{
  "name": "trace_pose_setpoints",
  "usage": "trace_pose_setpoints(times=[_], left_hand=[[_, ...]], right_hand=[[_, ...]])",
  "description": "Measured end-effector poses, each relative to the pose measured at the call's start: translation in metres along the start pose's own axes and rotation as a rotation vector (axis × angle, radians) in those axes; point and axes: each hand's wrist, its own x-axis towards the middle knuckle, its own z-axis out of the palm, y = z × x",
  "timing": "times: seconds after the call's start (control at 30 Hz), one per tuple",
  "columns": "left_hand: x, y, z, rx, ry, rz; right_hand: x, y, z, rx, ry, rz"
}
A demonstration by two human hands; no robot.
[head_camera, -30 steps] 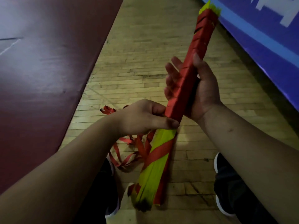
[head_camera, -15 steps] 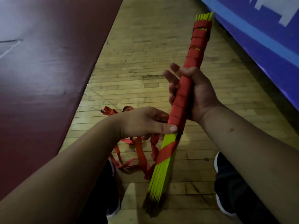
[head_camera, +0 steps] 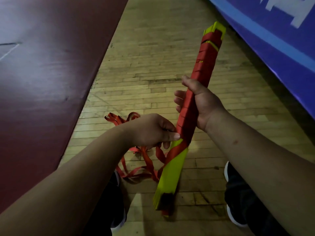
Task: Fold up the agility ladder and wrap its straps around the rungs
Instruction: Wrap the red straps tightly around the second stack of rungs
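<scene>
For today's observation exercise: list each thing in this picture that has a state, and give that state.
Rung bundle: stacked, lower part bare yellow.
Wrapped strap: wound round the upper part.
Loose strap: tangled on the floor.
Left hand: pinches loose strap beside bundle.
Right hand: grips rung bundle.

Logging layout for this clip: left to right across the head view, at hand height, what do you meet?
Maroon mat, left hand, strap-wrapped rung bundle, blue wall pad.
</scene>
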Motion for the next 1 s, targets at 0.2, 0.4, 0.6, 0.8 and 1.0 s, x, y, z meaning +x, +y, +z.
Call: trace_pose_setpoints(times=[0.2,0.4,0.6,0.8,1.0], left_hand=[[0.007,0.002,0.011,0.118,0.128,-0.103],[0.015,-0.004,0.023,0.284,0.241,-0.149],[0.008,-0.003,0.008,0.241,0.160,-0.159],[0.005,-0.007,0.001,0.163,0.135,-0.161],[0.007,-0.004,0.009,0.341,0.204,-0.131]], right_hand=[[0.003,0.007,0.003,-0.088,0.148,-0.070],[0.007,0.015,0.003,-0.086,0.283,-0.063],[0.007,0.013,0.004,-0.094,0.263,-0.047],[0.010,0.012,0.002,-0.073,0.280,-0.032],[0.014,0.011,-0.001,-0.080,0.291,-0.052]])
